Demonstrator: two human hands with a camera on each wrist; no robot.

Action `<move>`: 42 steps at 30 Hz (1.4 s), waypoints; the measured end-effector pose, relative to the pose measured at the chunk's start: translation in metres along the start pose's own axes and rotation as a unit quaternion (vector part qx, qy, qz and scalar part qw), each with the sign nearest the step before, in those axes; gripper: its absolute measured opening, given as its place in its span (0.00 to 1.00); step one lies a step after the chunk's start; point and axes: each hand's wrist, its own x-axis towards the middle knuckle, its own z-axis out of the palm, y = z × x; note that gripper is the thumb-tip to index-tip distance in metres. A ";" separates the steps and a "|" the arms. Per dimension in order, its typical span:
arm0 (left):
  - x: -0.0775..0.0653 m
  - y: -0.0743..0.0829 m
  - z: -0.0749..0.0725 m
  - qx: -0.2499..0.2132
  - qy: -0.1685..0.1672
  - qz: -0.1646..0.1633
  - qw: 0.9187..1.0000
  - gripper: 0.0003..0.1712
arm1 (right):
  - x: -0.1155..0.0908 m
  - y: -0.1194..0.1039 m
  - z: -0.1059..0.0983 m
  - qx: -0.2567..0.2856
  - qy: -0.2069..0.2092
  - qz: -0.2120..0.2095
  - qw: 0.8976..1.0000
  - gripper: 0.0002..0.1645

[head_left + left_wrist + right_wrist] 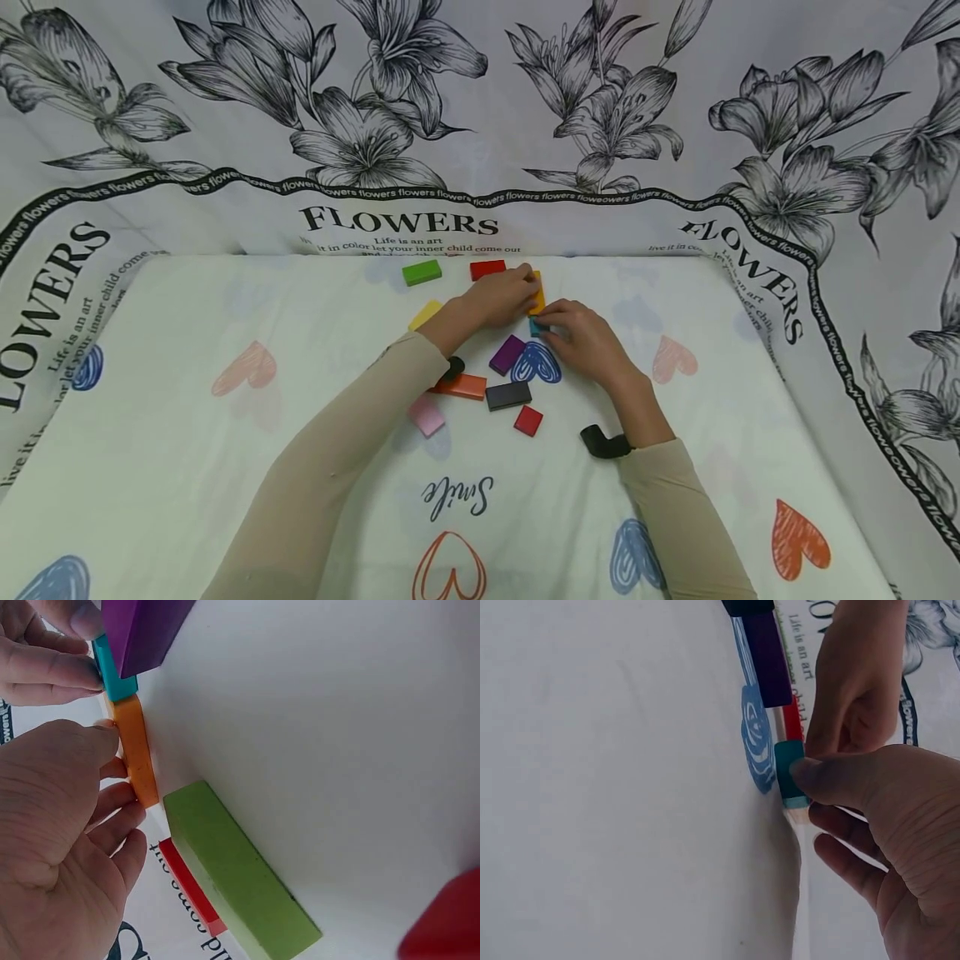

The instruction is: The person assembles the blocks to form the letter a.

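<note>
My left hand (504, 297) grips an orange block (135, 750), with the thumb near one end and the fingers along its side. In the head view that orange block (537, 293) is partly covered by the hand. Between thumb and fingers, my right hand (588, 337) pinches a small teal block (787, 761). The teal block (116, 671) stands end to end with the orange one in the left wrist view, apparently touching it. A purple block (507, 355) lies just nearer than the teal block, and a red block (487, 268) is behind my left hand.
A green block (422, 272) lies at the back, and a yellow block (425, 314) is beside my left wrist. Nearer me are an orange-red block (462, 387), a black block (508, 396), a small red block (528, 421) and a pink block (427, 415), on a patterned cloth (225, 467).
</note>
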 end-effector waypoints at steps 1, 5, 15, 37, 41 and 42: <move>-0.001 0.000 0.000 0.000 0.001 -0.001 1.000 0.25 | 0.000 0.000 0.000 0.001 0.002 -0.002 1.000 0.18; -0.002 -0.001 0.002 -0.001 0.005 0.002 1.000 0.24 | 0.000 -0.002 0.001 -0.003 0.006 -0.006 1.000 0.18; 0.005 -0.003 0.002 -0.024 0.014 0.004 1.000 0.27 | -0.001 -0.002 -0.004 -0.010 0.003 0.003 1.000 0.19; -0.041 -0.028 0.008 -0.022 0.058 -0.060 0.996 0.30 | 0.012 -0.007 0.004 -0.017 -0.085 -0.003 0.996 0.25; -0.041 -0.034 0.000 -0.028 0.078 -0.073 0.994 0.30 | 0.016 -0.007 -0.001 -0.020 -0.077 -0.014 0.997 0.27; -0.041 -0.035 -0.003 -0.030 0.079 -0.076 0.994 0.31 | 0.017 -0.007 -0.003 -0.021 -0.077 -0.015 0.997 0.27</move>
